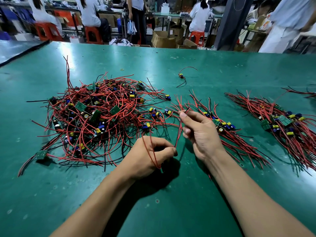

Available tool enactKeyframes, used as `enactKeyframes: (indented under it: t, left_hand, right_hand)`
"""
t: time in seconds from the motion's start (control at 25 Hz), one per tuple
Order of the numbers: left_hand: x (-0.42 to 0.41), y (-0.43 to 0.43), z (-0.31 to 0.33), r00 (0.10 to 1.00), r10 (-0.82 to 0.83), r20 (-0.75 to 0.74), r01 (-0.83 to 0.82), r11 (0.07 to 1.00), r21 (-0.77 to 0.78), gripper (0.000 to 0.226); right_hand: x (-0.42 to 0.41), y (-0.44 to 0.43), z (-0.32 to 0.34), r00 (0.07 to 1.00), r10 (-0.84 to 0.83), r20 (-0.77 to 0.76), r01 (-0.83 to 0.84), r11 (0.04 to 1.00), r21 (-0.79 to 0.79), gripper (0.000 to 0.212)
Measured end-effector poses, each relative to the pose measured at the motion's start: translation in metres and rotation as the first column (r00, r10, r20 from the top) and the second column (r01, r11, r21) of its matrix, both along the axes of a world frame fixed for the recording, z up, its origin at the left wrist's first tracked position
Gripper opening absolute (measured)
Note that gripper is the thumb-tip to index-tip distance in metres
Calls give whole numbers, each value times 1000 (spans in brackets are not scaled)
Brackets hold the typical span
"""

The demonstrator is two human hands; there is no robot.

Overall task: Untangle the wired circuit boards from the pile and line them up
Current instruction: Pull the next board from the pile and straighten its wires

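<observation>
Circuit boards [95,115] piled on green table [171,211]; workers [89,12] behind.

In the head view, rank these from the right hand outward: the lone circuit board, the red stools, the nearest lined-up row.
1. Lined-up row, just right of the right hand.
2. Lone circuit board, farther up the table.
3. Red stools, beyond its far edge.

You work at a green table [171,194], with a small yellow band [122,69] lying on its far half. Beyond the far edge you see red stools [93,35] with people [89,12] seated on them, backs to you. Open cardboard boxes [163,40] sit on the floor near a dark pillar [229,23]. A standing person [137,14] holds a pale bundle [131,27], too blurred to name.
</observation>
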State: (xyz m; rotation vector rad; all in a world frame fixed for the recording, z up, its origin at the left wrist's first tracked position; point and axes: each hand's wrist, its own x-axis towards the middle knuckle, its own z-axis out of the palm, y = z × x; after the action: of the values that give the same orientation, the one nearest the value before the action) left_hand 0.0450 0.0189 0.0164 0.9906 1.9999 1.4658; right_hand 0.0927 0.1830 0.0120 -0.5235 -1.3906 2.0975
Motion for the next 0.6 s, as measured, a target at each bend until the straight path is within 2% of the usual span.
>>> enactKeyframes:
  t: [0.16,0.32,0.4,0.48,0.6]
  left_hand:
    - [-3,-1,0,1000,-9,6,9,1000,16,13]
    - [-4,0,-2,997,4,71,-8,999,51,13]
    - [-5,1,-5,993,18,114,-26,997,69,16]
    - [-6,2,-7,987,26,157,-40,995,86,22]
    - [-6,2,-7,962,24,274,-64,988,139,28]
  right_hand:
    - [-7,-1,-9,992,-122,39,118,988,102,9]
    - [-7,3,-8,987,-154,55,151,986,69,13]
    - [-3,6,-4,994,-82,68,79,996,45,18]
    - [3,7,1,992,64,112,-69,997,44,25]
    - [11,1,1,917,337,212,-352,935,39,42]
